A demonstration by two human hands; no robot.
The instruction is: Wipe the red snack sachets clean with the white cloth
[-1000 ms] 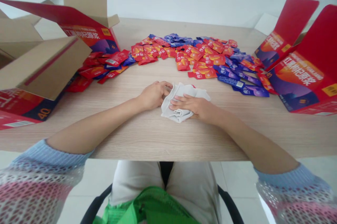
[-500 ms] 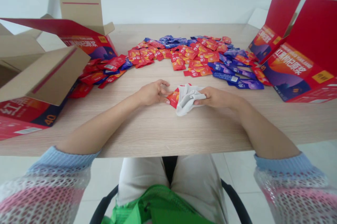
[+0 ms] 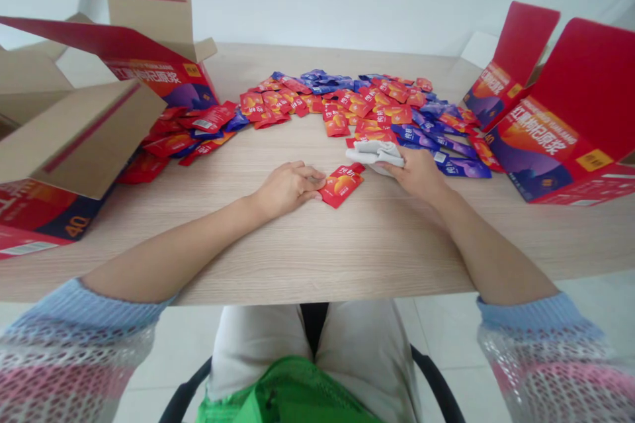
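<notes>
Between the thumb and fingers of my left hand (image 3: 290,190) a red pouch (image 3: 343,185) with an orange print is pinched by its lower left corner. Its spout end points up and to the right, and its printed face shows. My right hand (image 3: 421,171) is closed on a folded white cloth (image 3: 376,153), just right of the pouch and above its spout end. Cloth and pouch look apart. Behind the cloth lies the near edge of a spread of red pouches (image 3: 336,120) and blue pouches (image 3: 417,137).
Open red cartons stand on both sides: a near left carton (image 3: 44,211), a far left carton (image 3: 163,82), a right carton (image 3: 550,145) and one behind it (image 3: 496,89). More red pouches (image 3: 169,145) lie beside the left cartons. The table's front edge (image 3: 317,302) runs before my lap.
My right hand has lifted the white cloth off the pouch and moved it up and to the right. The pouch's face is uncovered now, still held by my left hand.
</notes>
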